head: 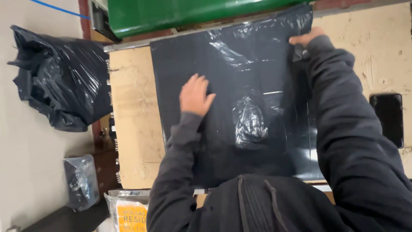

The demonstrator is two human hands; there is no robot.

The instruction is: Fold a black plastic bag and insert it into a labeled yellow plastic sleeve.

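A large black plastic bag (240, 73) lies spread flat on a worn beige table (133, 120). My left hand (195, 95) rests palm down on the bag's left half, fingers apart. At the far right, my right hand (305, 38) pinches the bag's top right corner. Both arms are in dark hoodie sleeves. A crumpled lump shows in the plastic near the middle (249, 122).
A stuffed black rubbish bag (60, 77) sits on the floor at the left. Below it stands a small clear-wrapped bundle (80, 182) and a packet with an orange label (128, 212). A green machine part (180, 15) borders the table's far edge. A black phone (387, 119) lies at right.
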